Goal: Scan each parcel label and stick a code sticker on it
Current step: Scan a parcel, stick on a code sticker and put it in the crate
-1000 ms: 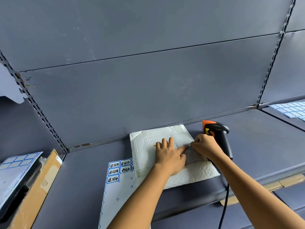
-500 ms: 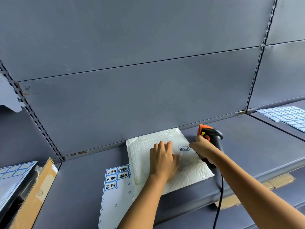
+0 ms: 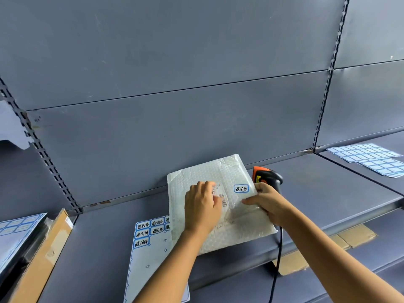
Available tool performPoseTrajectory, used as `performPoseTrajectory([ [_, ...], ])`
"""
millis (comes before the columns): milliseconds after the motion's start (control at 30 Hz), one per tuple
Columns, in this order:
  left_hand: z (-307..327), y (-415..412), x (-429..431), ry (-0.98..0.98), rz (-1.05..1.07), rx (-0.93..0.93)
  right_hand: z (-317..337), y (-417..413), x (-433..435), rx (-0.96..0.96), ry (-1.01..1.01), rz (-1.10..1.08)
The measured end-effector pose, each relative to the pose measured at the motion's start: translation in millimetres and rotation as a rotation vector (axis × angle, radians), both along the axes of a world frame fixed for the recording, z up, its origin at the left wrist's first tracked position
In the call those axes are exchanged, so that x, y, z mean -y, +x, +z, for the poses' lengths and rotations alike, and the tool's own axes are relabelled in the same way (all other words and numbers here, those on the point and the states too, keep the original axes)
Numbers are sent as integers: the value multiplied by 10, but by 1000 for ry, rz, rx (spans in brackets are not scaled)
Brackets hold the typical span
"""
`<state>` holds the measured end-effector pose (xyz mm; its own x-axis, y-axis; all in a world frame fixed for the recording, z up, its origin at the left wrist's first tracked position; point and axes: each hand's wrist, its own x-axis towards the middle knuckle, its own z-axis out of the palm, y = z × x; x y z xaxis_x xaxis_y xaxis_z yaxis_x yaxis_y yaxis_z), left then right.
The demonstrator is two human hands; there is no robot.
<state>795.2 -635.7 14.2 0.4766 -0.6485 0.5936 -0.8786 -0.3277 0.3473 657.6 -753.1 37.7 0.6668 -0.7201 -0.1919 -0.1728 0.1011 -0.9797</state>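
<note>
In the head view, the parcel point(image 3: 203, 171), a white bubble mailer, lay flat on the grey shelf point(image 3: 328, 186), its far edge near the back panel. The parcel label point(image 3: 222, 196) was near its middle, and one code sticker point(image 3: 241, 189) was already on it, just to the right of the label.

The left hand point(image 3: 202, 206) rested open on the parcel, with the fingers almost straight and partly covering the label. The right hand point(image 3: 269, 204) was at the right edge of the parcel, with the thumb lying on top of it. Its fingers were hidden, so one cannot tell if it gripped the edge, the scanner handle, or nothing.

The scanner point(image 3: 267, 176) lay just beyond this hand, and its cable point(image 3: 276, 259) hung down over the front of the shelf. The sticker sheet point(image 3: 150, 243) lay to the left, with its right part under the parcel.

With the sticker on, this parcel seemed nearly finished. Two risks were likely. If the parcel were pulled away, it could drag the sticker sheet, because the sheet was caught under it. The hanging cable could also pull the scanner towards the near edge if an arm caught it. Whether the sticker was pressed down well is not visible.
</note>
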Motion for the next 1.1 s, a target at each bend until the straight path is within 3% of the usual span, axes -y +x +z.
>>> performPoseTrajectory([
  [167,183,22,-208,-216,144,-345,183,-310,10,193,18,-18],
  [400,284,-447,-168,-252,142,-462,326,-1217,166,309,-14,-100],
  [733,326,-1993,191,-269,-59,-673,292,-3136,655,388,69,-274],
  [900,13,-2639,328,-102,-173,-710,96,-3946,476,392,85,-442],
  [1100,-152,-3291,610,90,-457,-767,44,-4820,-98,453,69,-672],
])
